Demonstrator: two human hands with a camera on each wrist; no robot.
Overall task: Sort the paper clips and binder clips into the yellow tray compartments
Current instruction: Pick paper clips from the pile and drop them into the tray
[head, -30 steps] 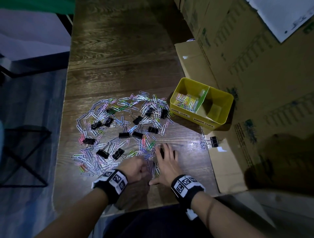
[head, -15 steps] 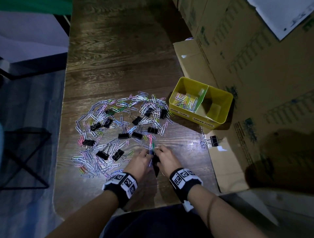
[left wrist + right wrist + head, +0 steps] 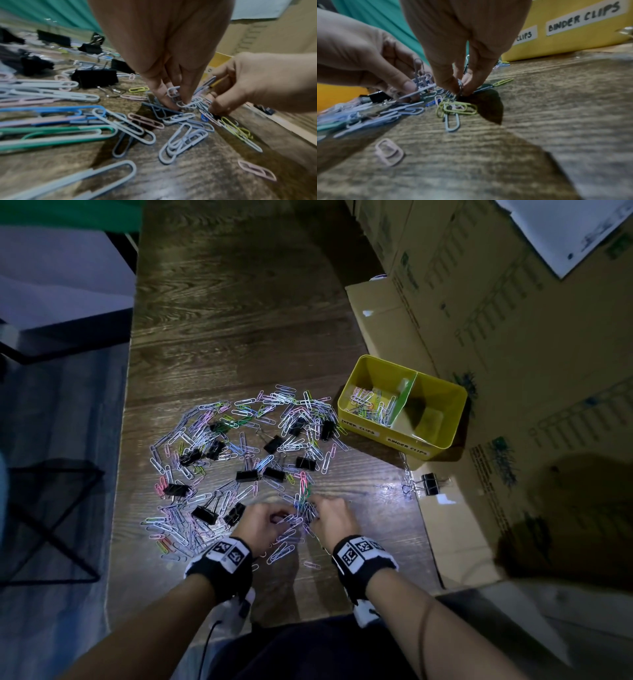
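A pile of coloured paper clips mixed with black binder clips covers the wooden table. The yellow tray stands at the right; its left compartment holds paper clips, its right one looks empty. My left hand and right hand meet at the pile's near edge. In the left wrist view my left hand pinches a few pale paper clips. My right hand, seen from the right wrist, pinches clips against the table.
Cardboard boxes line the right side, and a flattened flap lies by the tray. A lone binder clip sits on that flap's edge. The table's left edge drops to a dark floor with a black wire stand.
A second ago my right hand lay flat and my left was a fist; both moved forward, came together, and now pinch paper clips at the pile's near edge.
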